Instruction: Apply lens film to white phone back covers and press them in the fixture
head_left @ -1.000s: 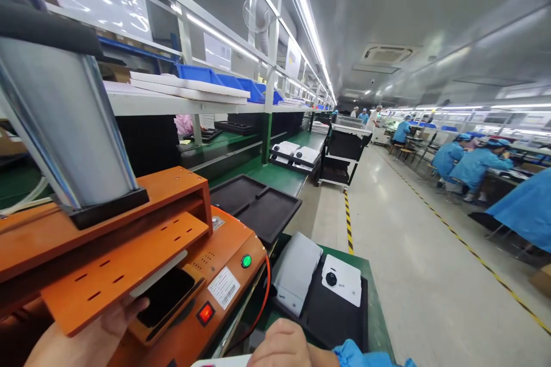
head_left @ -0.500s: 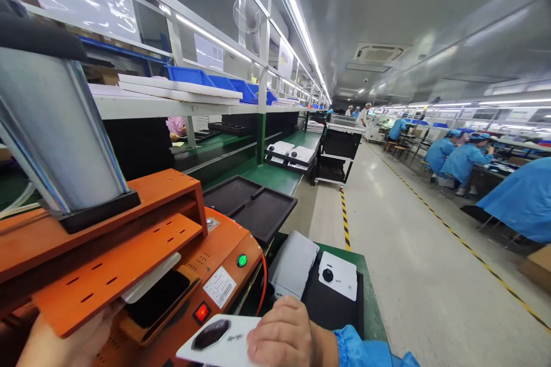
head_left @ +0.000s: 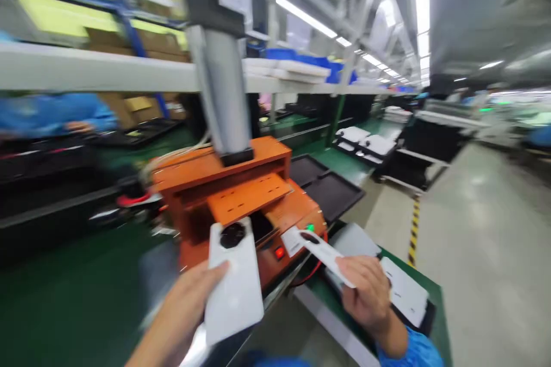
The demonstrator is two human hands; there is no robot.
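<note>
Gripping a white panel (head_left: 236, 292) at lower centre, the left hand (head_left: 200, 285) closes along its edge; the right hand (head_left: 368, 292), lower right, pinches a second panel (head_left: 323, 253). Both appear outside the orange press (head_left: 253, 195), neither set down; work completed on either cannot be told.

No words, brands or numbers can be read. A white label (head_left: 291, 242) on the orange machine (head_left: 305, 205), near its red switch (head_left: 279, 252), is blurred. Small marks on the white panel (head_left: 404, 289) at right are unreadable. Yellow-and-black striped tape (head_left: 414, 232) marks the floor (head_left: 486, 269).
</note>
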